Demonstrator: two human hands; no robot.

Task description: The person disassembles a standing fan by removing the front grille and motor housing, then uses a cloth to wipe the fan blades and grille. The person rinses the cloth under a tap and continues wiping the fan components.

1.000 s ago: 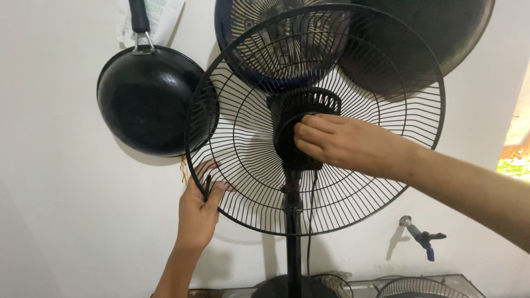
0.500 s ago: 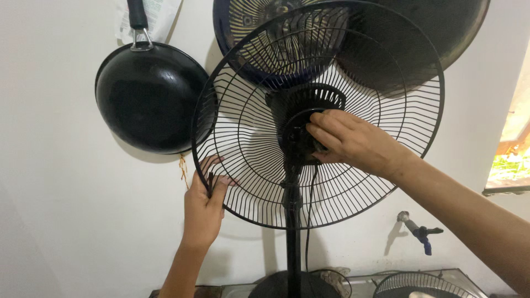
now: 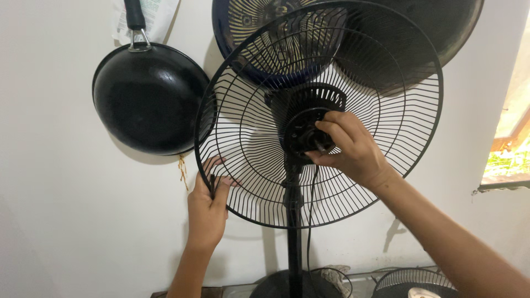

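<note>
White wall fills the background, with daylight from a window (image 3: 510, 149) at the right edge of the frame. I see a black wok (image 3: 149, 99) hanging by its handle in the upper left, a dark blue fan guard (image 3: 259, 38) hung at top centre, and another dark round pan (image 3: 436, 33) in the upper right.

Centre frame: black wire rear guard (image 3: 353, 182) of a pedestal fan, mounted on the motor hub (image 3: 306, 124), with the stand pole (image 3: 293, 237) running down to the base (image 3: 292, 284) at the bottom edge. A cable hangs beside the pole.

Left hand (image 3: 208, 201) is at the lower left of the guard, fingers curled around the rim wire and thumb on the near side, so it is closed on the rim. Right hand (image 3: 353, 146) is just right of centre, fingertips pinched together on the middle of the hub. I can't tell exactly which small part they grip; the fingers cover it.

Another wire fan guard (image 3: 414, 281) lies in the lower right corner, well apart from both hands. A small tap (image 3: 400, 223) sticks out of the wall, lower right.
</note>
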